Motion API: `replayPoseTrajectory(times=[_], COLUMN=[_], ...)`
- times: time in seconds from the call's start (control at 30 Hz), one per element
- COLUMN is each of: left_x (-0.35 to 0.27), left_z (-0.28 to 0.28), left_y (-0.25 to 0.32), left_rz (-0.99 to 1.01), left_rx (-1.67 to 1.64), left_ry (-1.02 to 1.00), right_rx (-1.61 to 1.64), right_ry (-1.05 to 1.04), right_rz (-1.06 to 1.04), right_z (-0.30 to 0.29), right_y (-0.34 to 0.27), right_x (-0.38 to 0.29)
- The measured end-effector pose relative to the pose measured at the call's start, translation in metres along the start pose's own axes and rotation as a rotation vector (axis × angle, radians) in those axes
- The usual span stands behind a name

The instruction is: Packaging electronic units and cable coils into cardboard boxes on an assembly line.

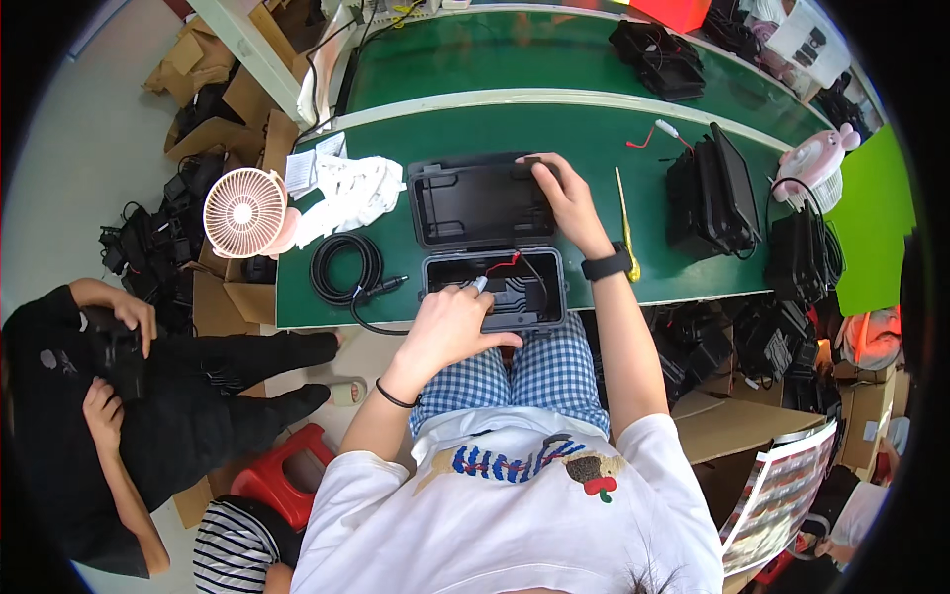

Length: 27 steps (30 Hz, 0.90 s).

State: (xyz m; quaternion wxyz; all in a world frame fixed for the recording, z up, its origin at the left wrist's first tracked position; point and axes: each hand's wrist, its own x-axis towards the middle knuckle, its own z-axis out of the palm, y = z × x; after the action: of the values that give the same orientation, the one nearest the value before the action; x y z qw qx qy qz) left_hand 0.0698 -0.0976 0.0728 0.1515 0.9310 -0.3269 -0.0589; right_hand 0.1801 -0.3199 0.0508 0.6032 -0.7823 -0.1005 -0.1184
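Note:
An open black plastic box point(493, 321) stands at the table's front edge, its hinged lid point(479, 204) laid back flat behind it. Inside the box, my left hand point(449, 319) holds a small pale cylindrical piece point(481, 284) with a red wire point(507, 261) running from it. My right hand point(568, 197) grips the lid's upper right corner. A coiled black cable point(345, 269) with a plug end lies left of the box. To the right of my right hand rests a yellow-handled screwdriver point(631, 260).
A pink fan point(246, 213) and crumpled white material point(356, 194) occupy the table's left. Further right stand another black box point(709, 197), a black cased unit point(795, 249) and a second pink fan point(813, 167). A co-worker point(119, 416) sits left, near a red stool point(286, 475). Cardboard boxes point(252, 289) flank the table.

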Motion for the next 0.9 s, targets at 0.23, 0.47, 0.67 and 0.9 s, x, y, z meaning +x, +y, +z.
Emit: replayPoseTrajectory(times=[0.23, 0.47, 0.67, 0.9], left_x=[0.019, 0.009, -0.045, -0.057], left_z=[-0.010, -0.016, 0.002, 0.036], left_y=[-0.004, 0.006, -0.022, -0.009], left_rz=[-0.089, -0.038, 0.072, -0.021], left_rx=[-0.301, -0.059, -0.026, 0.161], left_ry=[0.043, 0.339, 0.918, 0.465], right_rx=[-0.106, -0.107, -0.080, -0.058], right_ry=[-0.162, -0.072, -0.030, 0.002], right_rz=[-0.370, -0.347, -0.281, -0.287], right_z=[-0.027, -0.025, -0.020, -0.016], right_y=[-0.046, -0.047, -0.043, -0.040], right_x=[-0.033, -0.046, -0.046, -0.047])
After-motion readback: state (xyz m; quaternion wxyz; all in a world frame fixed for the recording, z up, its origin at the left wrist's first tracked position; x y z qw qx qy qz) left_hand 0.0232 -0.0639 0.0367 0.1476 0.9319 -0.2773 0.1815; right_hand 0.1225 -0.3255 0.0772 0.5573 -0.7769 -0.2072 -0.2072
